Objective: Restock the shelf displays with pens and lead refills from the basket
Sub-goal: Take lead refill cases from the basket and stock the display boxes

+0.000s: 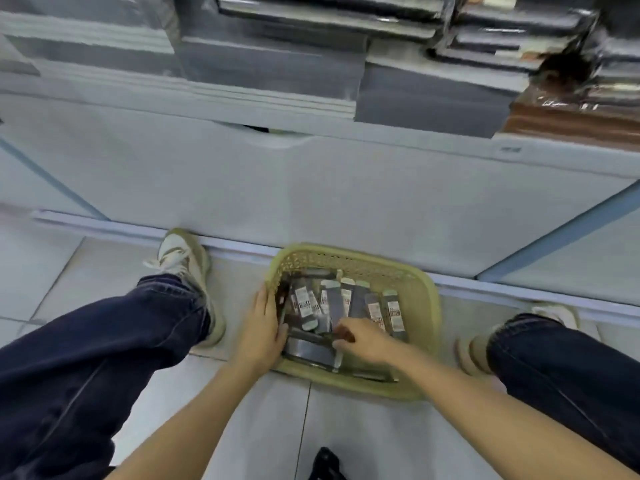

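No wording is coming through legibly. The packets (375, 311) lying in the basket (424, 306) are carrying white labels printed in red and dark ink, some with what may be barcode stripes. Blur and small size are keeping every letter and digit from being made out. A small dark mark (510, 149) is showing on the pale front of the shelf base (311, 188), near its right end, and it is also staying too faint and too small to read.
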`<action>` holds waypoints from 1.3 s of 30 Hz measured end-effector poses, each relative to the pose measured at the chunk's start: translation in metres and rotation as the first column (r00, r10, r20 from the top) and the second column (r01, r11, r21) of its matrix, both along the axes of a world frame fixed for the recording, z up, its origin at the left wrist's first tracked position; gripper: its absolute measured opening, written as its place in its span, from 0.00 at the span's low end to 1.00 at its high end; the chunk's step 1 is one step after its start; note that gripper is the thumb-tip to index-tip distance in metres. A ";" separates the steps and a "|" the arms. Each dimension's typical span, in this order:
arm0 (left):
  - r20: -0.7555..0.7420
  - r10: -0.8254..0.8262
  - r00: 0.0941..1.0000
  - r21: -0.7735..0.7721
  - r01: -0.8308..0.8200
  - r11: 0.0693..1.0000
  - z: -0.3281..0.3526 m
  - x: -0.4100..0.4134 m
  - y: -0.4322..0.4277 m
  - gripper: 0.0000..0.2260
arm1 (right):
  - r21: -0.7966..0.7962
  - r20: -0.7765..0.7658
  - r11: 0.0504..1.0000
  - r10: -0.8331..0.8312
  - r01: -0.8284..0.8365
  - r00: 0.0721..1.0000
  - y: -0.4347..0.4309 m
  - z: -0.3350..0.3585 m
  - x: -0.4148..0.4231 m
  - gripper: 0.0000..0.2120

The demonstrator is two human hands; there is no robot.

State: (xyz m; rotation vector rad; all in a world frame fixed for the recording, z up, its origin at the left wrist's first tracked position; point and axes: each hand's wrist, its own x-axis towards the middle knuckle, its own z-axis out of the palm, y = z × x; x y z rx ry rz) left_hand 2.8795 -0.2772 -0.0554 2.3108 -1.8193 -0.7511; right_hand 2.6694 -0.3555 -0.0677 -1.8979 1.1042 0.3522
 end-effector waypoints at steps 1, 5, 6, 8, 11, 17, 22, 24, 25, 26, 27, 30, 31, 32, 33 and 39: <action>-0.040 0.003 0.999 -0.011 -0.003 1.000 -0.001 -0.002 0.002 0.32 | 0.014 -0.012 1.000 0.004 -0.003 1.000 0.004 -0.009 -0.002 0.14; -0.101 -0.069 0.992 -0.030 0.067 0.997 -0.003 -0.020 0.009 0.31 | 0.015 -0.057 1.000 -0.019 0.020 0.998 0.010 -0.026 -0.015 0.18; -0.097 -0.086 0.992 -0.038 0.083 0.996 -0.002 -0.027 0.010 0.31 | 0.013 -0.061 0.998 -0.053 0.054 0.997 0.009 -0.026 -0.021 0.18; -0.092 -0.099 0.991 -0.049 0.094 0.994 0.000 -0.038 0.014 0.29 | 0.025 -0.083 0.993 -0.112 0.114 0.990 0.007 -0.026 -0.034 0.22; -0.081 -0.141 0.987 -0.066 0.136 0.988 0.003 -0.047 0.020 0.27 | 0.034 -0.151 0.996 -0.076 0.082 0.986 0.009 -0.024 -0.046 0.31; 0.007 -0.218 0.976 -0.047 0.218 0.975 0.004 -0.044 0.026 0.25 | 0.121 -0.096 0.974 -0.178 0.189 0.979 0.017 -0.017 -0.059 0.23; 0.019 -0.241 0.970 -0.181 0.241 0.953 0.015 -0.039 0.014 0.24 | 0.067 0.162 0.965 -0.260 0.253 0.952 -0.018 0.026 -0.058 0.12; -0.054 -0.323 0.945 -0.255 0.300 0.919 0.021 -0.044 0.008 0.26 | 0.089 0.228 0.955 -0.297 0.284 0.927 -0.029 0.044 -0.051 0.11; -0.093 -0.363 0.927 -0.269 0.328 0.906 0.023 -0.048 0.005 0.27 | 0.114 0.259 0.952 -0.305 0.284 0.916 -0.032 0.050 -0.047 0.11; -0.127 -0.382 0.916 -0.263 0.340 0.903 0.024 -0.053 0.003 0.29 | 0.155 0.290 0.947 -0.315 0.280 0.904 -0.032 0.055 -0.042 0.11; -0.158 -0.370 0.915 -0.251 0.326 0.912 0.025 -0.057 0.002 0.28 | 0.200 0.315 0.941 -0.326 0.274 0.891 -0.030 0.059 -0.037 0.11; -0.237 -0.268 0.934 -0.240 0.211 0.947 0.025 -0.057 0.004 0.21 | 0.326 0.362 0.892 -0.424 0.314 0.830 -0.025 0.059 -0.029 0.11; -0.259 -0.247 0.934 -0.230 0.189 0.955 0.024 -0.052 0.005 0.18 | 0.361 0.369 0.871 -0.461 0.332 0.807 -0.022 0.056 -0.030 0.10; -0.284 -0.225 0.932 -0.208 0.169 0.963 0.022 -0.045 0.006 0.16 | 0.374 0.370 0.859 -0.483 0.348 0.793 -0.019 0.051 -0.031 0.10; -0.310 -0.192 0.931 -0.181 0.140 0.973 0.020 -0.038 0.006 0.14 | 0.349 0.360 0.865 -0.478 0.359 0.801 -0.016 0.044 -0.033 0.09; -0.542 0.182 0.820 0.031 -0.197 0.980 0.011 -0.014 0.009 0.10 | -0.035 0.094 0.980 -0.192 0.196 0.977 0.014 -0.003 -0.030 0.19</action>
